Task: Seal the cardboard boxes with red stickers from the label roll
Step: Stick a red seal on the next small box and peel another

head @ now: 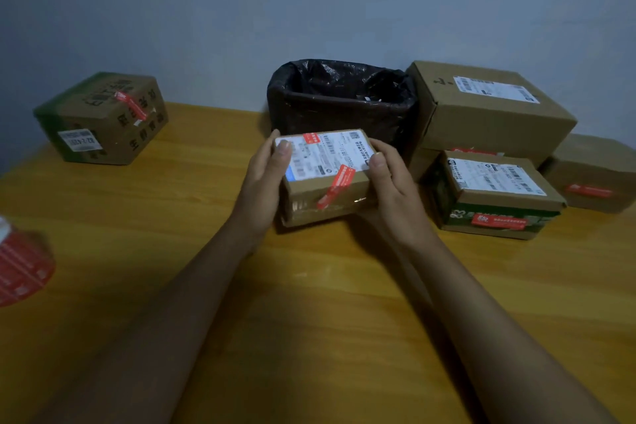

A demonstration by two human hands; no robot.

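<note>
On a wooden table (309, 303) set against a grey wall, a person grips a small cardboard box (327, 179) between both hands, the left hand (263, 182) curled round its left end and the right hand (389, 193) round its right, thumbs resting on the white shipping label on top. One red sticker (335, 186) runs over the box's front edge; a second (311, 138) sits near the back edge. Behind it stands a bin lined with a black bag (340, 96). Stickered boxes are stacked at right (492, 113), another sits far left (103, 117). Blurred at the left edge lies the red label roll (20, 265).
</note>
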